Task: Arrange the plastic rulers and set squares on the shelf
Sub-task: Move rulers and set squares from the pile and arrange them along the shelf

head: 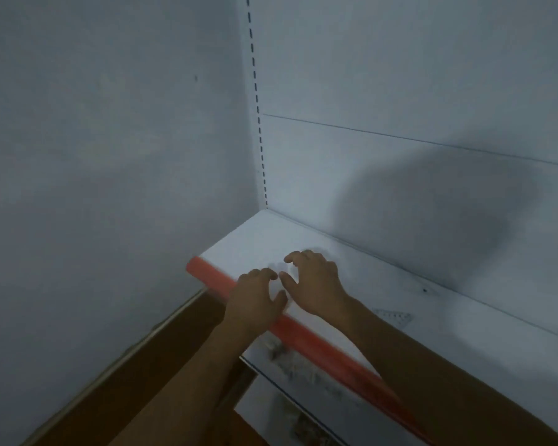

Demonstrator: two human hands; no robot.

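A pale wall point(110, 156) is filling the left of the view, and the shelving unit's white back panel point(400, 75) is rising on the right, with a slotted upright strip point(258, 101) running down to the back left corner of the shelf. The white shelf point(248, 239) is stretching from that corner toward the lower right, and a red strip point(319, 341) is running along its whole front edge. A broad shadow point(448, 214) is falling across the back panel above the shelf. Below the front edge a lower shelf point(303, 381) is showing, with blurred items on it that cannot be made out. Dark brown flooring point(142, 365) is lying at the lower left. Both forearms are reaching in from the bottom of the view. The left hand point(255, 300) is resting over the red front edge near the shelf's left end, its fingers loosely curled down onto the surface. The right hand point(313, 284) is sitting just beside it, a little further in on the shelf, with fingers arched and thumb spread. Between the fingertips something faint and clear seems to be lying flat, but whether either hand is gripping it cannot be told. A clear set square point(392, 317) is lying flat on the shelf to the right of the right wrist, toward the back edge, apart from both hands.
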